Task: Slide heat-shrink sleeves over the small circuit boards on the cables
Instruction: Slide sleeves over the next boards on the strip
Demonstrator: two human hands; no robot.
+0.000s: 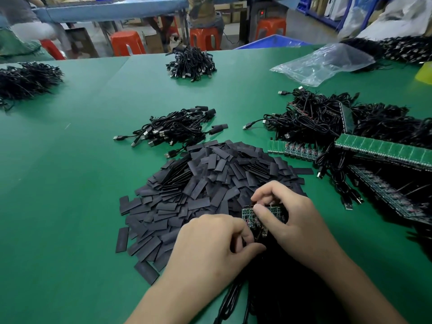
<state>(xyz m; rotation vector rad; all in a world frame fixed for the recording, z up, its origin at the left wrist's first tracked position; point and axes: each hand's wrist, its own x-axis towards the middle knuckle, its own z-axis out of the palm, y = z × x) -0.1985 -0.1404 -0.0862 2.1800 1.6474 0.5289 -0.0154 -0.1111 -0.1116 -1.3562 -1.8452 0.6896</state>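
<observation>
L hand (pixel 210 246), R hand (pixel 297 220) pinch PCBs (pixel 249 213), sleeve pile (pixel 198 183)

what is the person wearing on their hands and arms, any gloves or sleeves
Nothing that shows. The left hand and right hand are bare, with no gloves, rings or finger cots. The left forearm and right forearm are bare to the frame's edge, with no sleeves, watch or wrist strap in view.

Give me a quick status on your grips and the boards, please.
Both busy: left grip and right grip pinching the board strip. No sleeve on it yet. Nothing blocking; sleeve pile just beyond.
</observation>
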